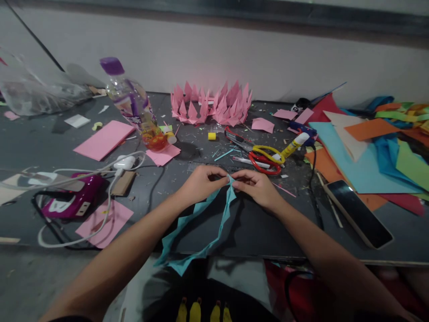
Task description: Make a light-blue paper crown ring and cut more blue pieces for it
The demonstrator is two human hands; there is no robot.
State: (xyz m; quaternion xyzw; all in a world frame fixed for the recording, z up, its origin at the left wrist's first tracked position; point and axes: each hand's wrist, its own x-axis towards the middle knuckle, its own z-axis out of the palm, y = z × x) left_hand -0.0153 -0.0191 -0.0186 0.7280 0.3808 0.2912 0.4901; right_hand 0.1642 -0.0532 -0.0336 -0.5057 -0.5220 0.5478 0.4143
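A teal paper strip with a zigzag edge (182,261) hangs in a long loop from my fingers down past the table's front edge. My left hand (209,181) pinches it at the top. Right beside it, my right hand (253,185) pinches the strip from the other side, the fingertips of both hands nearly touching. Just beyond my hands lie scissors with red and yellow handles (268,156) and a yellow glue stick (295,144). Two pink pointed paper rings (211,107) stand at the back near the wall.
A purple-capped bottle (134,107) stands back left. A magenta power adapter (70,197) with tangled white cables (103,172) sits at left. On the right are a phone (358,214), a blue glue gun (304,129) with a cord, and stacked coloured paper (362,156).
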